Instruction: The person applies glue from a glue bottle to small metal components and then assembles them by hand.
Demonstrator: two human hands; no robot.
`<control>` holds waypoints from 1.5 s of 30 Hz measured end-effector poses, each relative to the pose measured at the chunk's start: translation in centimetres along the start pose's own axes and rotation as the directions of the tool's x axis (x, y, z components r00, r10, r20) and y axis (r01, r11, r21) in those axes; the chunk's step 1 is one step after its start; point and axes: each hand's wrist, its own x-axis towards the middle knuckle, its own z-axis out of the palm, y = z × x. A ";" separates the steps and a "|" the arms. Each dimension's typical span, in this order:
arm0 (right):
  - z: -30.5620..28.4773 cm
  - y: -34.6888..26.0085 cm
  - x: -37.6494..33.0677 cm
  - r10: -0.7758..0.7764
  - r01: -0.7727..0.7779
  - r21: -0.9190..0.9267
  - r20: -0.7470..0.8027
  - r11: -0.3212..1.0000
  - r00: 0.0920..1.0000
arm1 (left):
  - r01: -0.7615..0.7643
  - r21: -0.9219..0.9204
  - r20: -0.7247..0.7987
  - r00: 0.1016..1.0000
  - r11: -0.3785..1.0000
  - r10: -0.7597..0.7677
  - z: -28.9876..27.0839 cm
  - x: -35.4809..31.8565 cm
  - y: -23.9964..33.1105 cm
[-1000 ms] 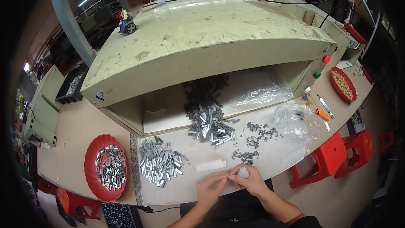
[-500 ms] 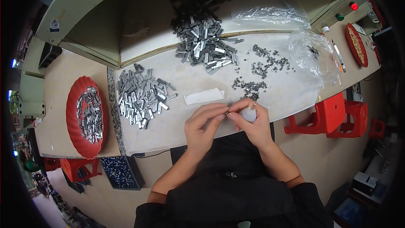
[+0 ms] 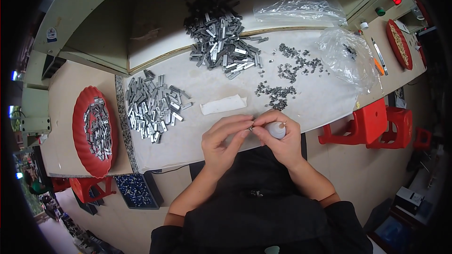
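My left hand [image 3: 220, 143] and my right hand [image 3: 285, 143] meet at the fingertips over the table's near edge. Between them is a tiny dark metal part [image 3: 251, 128], mostly hidden by the fingers. My left fingers are closed on it in a pinch, and the right thumb and forefinger touch it too. Tucked in my right palm is a small whitish plastic bottle [image 3: 277, 130]. Just beyond my hands lies a folded white paper strip [image 3: 223, 105]. Small dark metal pieces [image 3: 275, 96] are scattered past my right hand.
Flat metal pieces form a pile [image 3: 155, 106] on the left and a larger heap [image 3: 221, 47] at the back. A red scalloped tray [image 3: 80, 136] holds more. Clear plastic bags [image 3: 343, 59] and a cutter [image 3: 379, 56] lie right. Red stools [image 3: 365, 122] stand beside the table.
The scene has shifted slightly in the picture. My hands keep almost the same pose, fingertips together around the small part, with the bottle still in my right palm.
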 end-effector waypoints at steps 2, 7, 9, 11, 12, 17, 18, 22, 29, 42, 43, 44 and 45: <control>-0.1 0.1 0.0 0.001 -0.001 0.007 -0.003 1.000 1.000 | -0.001 0.019 -0.004 1.000 1.000 0.001 0.0 0.0 0.0; -0.3 -0.2 -0.1 0.048 -0.049 0.046 0.010 0.998 0.999 | 0.004 0.003 0.008 1.000 1.000 -0.004 -0.1 -0.1 -0.1; -0.3 -0.3 -0.1 0.059 -0.060 0.056 0.015 0.997 0.998 | 0.007 0.000 0.017 1.000 1.000 -0.007 -0.1 -0.2 -0.2; -0.2 -0.3 -0.1 0.072 -0.074 0.066 0.021 0.995 0.997 | 0.012 -0.003 0.025 1.000 1.000 -0.012 0.0 -0.2 -0.2; -0.2 -0.2 0.0 0.087 -0.090 0.102 0.027 0.991 0.996 | 0.006 0.005 0.027 1.000 1.000 -0.006 0.0 -0.2 -0.2; -0.2 -0.3 0.4 0.140 -0.145 0.155 0.044 0.977 0.989 | 0.003 0.042 0.009 1.000 0.999 -0.003 0.0 -0.1 -0.3; -0.1 -0.3 0.4 0.159 -0.165 0.157 0.047 0.974 0.986 | 0.039 0.029 -0.009 0.999 0.999 -0.039 0.1 -0.1 -0.2; -0.1 -0.6 0.6 0.211 -0.218 0.115 0.067 0.969 0.975 | 0.066 0.040 -0.057 0.996 0.997 -0.064 -0.3 0.2 0.5; -2.1 -0.3 -0.1 0.051 -0.051 -0.014 -0.003 0.999 0.999 | -0.075 0.744 -0.075 0.978 0.664 0.194 -7.4 2.7 1.3; -3.4 -0.1 -0.8 -0.092 0.092 0.005 0.090 0.996 0.992 | -0.296 0.914 0.247 0.948 0.276 0.201 -0.3 9.5 -1.4; -3.6 -0.3 -0.9 -0.067 0.065 0.026 0.083 0.998 0.994 | -0.302 0.911 0.243 0.943 0.280 0.226 -0.1 9.6 -1.7; -3.8 -0.4 -1.0 -0.042 0.038 0.049 0.076 0.998 0.996 | -0.298 0.914 0.240 0.945 0.275 0.224 -0.1 9.5 -1.8; -4.0 -0.2 -1.1 -0.088 0.085 0.060 0.056 0.995 0.995 | -0.315 0.898 0.244 0.938 0.308 0.247 0.0 9.4 -1.7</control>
